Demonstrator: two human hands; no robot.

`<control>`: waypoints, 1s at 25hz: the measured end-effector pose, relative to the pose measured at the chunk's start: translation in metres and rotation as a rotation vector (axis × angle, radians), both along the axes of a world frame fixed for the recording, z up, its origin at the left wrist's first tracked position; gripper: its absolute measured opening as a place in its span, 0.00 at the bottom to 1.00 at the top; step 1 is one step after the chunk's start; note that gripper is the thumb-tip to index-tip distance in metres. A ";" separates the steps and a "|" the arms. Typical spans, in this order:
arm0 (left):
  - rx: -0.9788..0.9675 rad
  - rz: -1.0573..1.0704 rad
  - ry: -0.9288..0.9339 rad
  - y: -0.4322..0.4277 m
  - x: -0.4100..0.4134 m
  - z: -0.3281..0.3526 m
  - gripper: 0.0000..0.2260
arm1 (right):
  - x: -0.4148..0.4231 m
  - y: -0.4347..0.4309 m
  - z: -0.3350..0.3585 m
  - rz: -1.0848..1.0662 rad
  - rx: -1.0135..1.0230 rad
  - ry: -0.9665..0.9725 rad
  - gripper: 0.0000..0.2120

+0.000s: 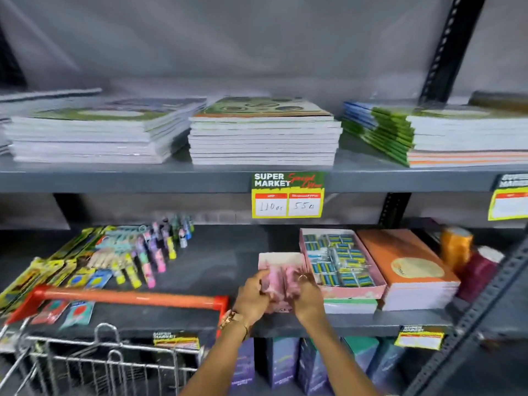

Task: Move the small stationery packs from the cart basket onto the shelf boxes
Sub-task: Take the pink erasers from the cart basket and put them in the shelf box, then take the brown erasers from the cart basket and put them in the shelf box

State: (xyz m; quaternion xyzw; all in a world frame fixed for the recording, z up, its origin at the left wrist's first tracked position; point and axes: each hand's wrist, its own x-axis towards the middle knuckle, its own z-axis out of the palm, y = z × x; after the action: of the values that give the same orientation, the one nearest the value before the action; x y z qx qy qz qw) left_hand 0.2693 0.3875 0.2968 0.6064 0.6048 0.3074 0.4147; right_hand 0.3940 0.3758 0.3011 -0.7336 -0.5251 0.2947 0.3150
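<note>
My left hand and right hand are both curled around a bunch of pink packs, pressing them into the open pink box on the lower shelf; beside it sits a box of blue packs; the cart basket stands low at my left.

Your two forearms reach forward and up, converging. Your left hand, a gold watch at its wrist, and your right hand, a ring on one finger, sit close together, fingers curled around pink packs.
</note>
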 end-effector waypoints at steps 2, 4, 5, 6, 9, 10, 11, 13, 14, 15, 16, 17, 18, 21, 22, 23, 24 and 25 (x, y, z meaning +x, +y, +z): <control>0.125 -0.062 0.439 0.003 0.002 -0.001 0.24 | 0.004 0.003 0.000 0.045 -0.052 -0.302 0.14; 0.230 -0.096 0.712 0.007 0.004 0.000 0.22 | 0.007 0.006 0.002 0.110 -0.084 -0.553 0.14; 0.255 -0.103 0.780 0.009 0.005 0.000 0.22 | 0.007 0.008 0.002 0.125 -0.096 -0.611 0.15; 0.268 -0.106 0.831 0.011 0.004 -0.002 0.22 | 0.006 0.009 0.001 0.133 -0.103 -0.651 0.15; 0.308 -0.093 0.943 0.015 -0.003 -0.010 0.14 | 0.003 0.010 -0.005 0.153 -0.103 -0.717 0.16; 0.318 -0.092 0.970 0.013 -0.006 -0.013 0.12 | 0.001 0.009 -0.008 0.166 -0.103 -0.727 0.16; 0.327 -0.102 1.001 0.011 -0.007 -0.016 0.10 | -0.002 0.006 -0.010 0.182 -0.116 -0.727 0.16; 0.350 -0.120 1.044 0.009 -0.006 -0.021 0.10 | -0.005 0.002 -0.012 0.200 -0.150 -0.725 0.16; 0.364 -0.122 1.046 0.011 -0.004 -0.022 0.10 | -0.005 0.002 -0.011 0.209 -0.166 -0.726 0.16; 0.365 -0.119 1.045 0.012 -0.003 -0.021 0.09 | -0.006 0.000 -0.009 0.217 -0.179 -0.721 0.17; 0.363 -0.112 1.036 0.011 -0.003 -0.018 0.09 | -0.006 -0.001 -0.004 0.223 -0.183 -0.716 0.18; 0.370 -0.097 1.015 0.009 -0.003 -0.015 0.09 | -0.007 -0.004 0.000 0.230 -0.171 -0.711 0.19; 0.379 -0.078 0.984 0.003 -0.006 -0.013 0.10 | -0.011 -0.008 0.005 0.244 -0.133 -0.706 0.21; 0.397 0.039 0.858 -0.022 -0.023 -0.005 0.09 | -0.035 -0.026 0.022 0.325 0.059 -0.652 0.26; 0.377 0.099 0.817 -0.037 -0.036 -0.005 0.08 | -0.054 -0.035 0.024 0.383 0.117 -0.613 0.26; 0.371 0.155 0.773 -0.048 -0.048 -0.004 0.08 | -0.069 -0.044 0.027 0.424 0.166 -0.574 0.25; 0.355 0.208 0.742 -0.060 -0.060 -0.004 0.08 | -0.083 -0.052 0.028 0.467 0.196 -0.551 0.25; 0.311 0.275 0.720 -0.077 -0.079 -0.011 0.10 | -0.105 -0.062 0.025 0.540 0.205 -0.547 0.24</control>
State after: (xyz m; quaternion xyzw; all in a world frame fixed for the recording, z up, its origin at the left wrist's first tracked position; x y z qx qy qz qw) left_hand 0.1900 0.3101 0.2862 0.6442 0.7329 0.2158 0.0354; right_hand 0.2895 0.3133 0.3259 -0.5853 -0.7903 0.1068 0.1461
